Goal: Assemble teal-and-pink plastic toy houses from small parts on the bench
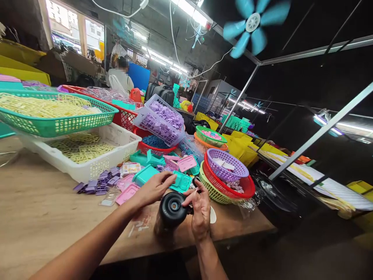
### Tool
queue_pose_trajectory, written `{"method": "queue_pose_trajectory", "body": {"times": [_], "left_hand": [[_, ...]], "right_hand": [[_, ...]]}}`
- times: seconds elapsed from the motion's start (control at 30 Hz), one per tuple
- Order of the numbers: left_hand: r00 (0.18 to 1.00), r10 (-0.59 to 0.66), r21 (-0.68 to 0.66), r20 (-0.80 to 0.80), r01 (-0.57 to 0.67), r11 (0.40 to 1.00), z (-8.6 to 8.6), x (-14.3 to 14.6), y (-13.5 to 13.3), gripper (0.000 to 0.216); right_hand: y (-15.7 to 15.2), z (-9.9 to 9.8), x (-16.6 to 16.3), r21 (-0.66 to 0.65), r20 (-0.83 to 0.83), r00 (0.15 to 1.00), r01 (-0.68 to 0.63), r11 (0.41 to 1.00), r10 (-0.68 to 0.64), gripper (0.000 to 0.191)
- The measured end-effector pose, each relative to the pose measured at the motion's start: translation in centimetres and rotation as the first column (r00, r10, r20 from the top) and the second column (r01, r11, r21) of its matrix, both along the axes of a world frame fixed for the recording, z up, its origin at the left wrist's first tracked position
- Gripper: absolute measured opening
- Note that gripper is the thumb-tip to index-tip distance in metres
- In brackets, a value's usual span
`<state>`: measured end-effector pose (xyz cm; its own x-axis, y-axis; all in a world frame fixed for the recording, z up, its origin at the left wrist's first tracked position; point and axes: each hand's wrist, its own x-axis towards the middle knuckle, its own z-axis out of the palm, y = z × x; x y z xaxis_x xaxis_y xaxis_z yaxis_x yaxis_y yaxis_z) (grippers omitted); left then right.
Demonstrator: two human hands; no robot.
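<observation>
A dark water bottle (171, 212) with a round black lid and a small opening in its middle stands upright near the table's front edge. My right hand (199, 210) is closed at the lid's right side, its fingers curled round a small black cap or loop that shows above them. My left hand (155, 187) is just behind and left of the bottle, fingers stretched out and holding nothing. Beyond it lie teal plastic trays (144, 175) and pink plastic pieces (128, 193). Part of a white oval thing (213, 214) shows behind my right hand.
Small purple parts (101, 181) lie left on the wooden table (43, 202). A white crate (78, 171) sits under a green basket (64, 126) of yellow frames. Stacked baskets (207, 171) stand right. A person (121, 76) is farther back; a fan (253, 22) hangs overhead.
</observation>
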<state>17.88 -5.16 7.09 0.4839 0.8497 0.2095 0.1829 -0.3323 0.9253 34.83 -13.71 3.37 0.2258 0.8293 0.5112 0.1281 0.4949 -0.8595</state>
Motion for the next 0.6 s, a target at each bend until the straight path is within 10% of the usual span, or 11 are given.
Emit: {"method": "queue_pose_trajectory", "body": {"times": [0.13,0.3,0.6], "left_hand": [[0.949,-0.302,-0.339,-0.091,0.255,0.906,2.4,4.0,2.6,0.071],[0.915,-0.39,-0.47,-0.106,0.3,0.831,3.3,7.5,4.4,0.073],[0.878,-0.392,-0.154,-0.275,0.362,0.919,6.2,8.3,1.7,0.059]], "right_hand": [[0.5,-0.2,0.9,-0.036,0.029,0.997,-0.074,0.997,0.076,0.036],[1.2,-2.0,2.5,-0.037,0.038,0.996,-0.084,0.996,0.085,0.032],[0.1,-1.0,5.1,-0.04,0.351,0.934,-0.056,0.998,0.066,0.024]]}}
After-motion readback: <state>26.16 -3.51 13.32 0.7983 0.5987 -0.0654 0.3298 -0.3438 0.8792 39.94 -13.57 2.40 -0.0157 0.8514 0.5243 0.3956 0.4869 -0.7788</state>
